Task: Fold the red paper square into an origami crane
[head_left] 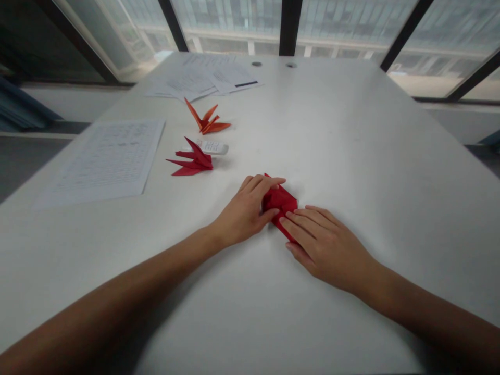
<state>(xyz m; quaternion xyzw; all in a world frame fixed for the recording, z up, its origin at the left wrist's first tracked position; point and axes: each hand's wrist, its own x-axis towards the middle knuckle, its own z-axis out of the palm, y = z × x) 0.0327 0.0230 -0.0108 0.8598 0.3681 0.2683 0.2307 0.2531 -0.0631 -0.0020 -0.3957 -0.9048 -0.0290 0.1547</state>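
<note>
A folded piece of red origami paper (282, 199) lies on the white table in front of me. My left hand (250, 205) grips its left side, with the index finger across the far part and the thumb on the near part. From the right, my right hand (318, 239) holds the paper's near right part, its fingers extended over the surface and its thumb at the lower edge. Those fingers hide part of the folds. Beyond my left hand rest a red paper crane (195, 160) and an orange paper crane (207, 122).
A white remote control (213, 147) lies behind the red crane. Printed sheets (113, 156) cover part of the left side, and more papers (203, 78) are spread at the far end. Two round cable holes sit near the table's (371, 130) far edge, before the windows.
</note>
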